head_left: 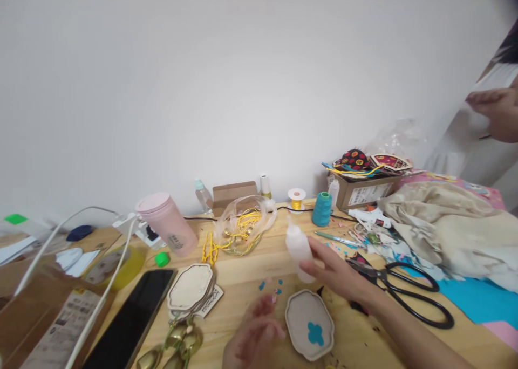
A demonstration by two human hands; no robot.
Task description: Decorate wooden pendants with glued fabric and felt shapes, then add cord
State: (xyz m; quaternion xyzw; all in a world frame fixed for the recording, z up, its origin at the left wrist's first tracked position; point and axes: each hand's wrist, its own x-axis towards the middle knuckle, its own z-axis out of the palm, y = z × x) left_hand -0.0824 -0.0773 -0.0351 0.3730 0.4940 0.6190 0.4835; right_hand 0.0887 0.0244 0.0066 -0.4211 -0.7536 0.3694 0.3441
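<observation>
My right hand (334,272) is closed around the lower part of a white squeeze bottle (297,245), which stands slightly tilted above the wood table. In front of it lies a pale scalloped plaque (297,320) with a blue flower-shaped cutout (315,334) on its lower right. My left hand (254,334) is left of the plaque, blurred, with thumb and fingers apart and no held thing visible. Just beyond its fingertips, tiny blue and pink pieces (278,291) lie scattered on the wood.
Large black-handled scissors (388,280), a teal thread cone (322,210) and paper scraps are to the right. On the left are stacked plaques (190,287), brass bells (178,339), a phone (131,320) and a pink tumbler (168,223). Another person's hand (496,113) shows at far right.
</observation>
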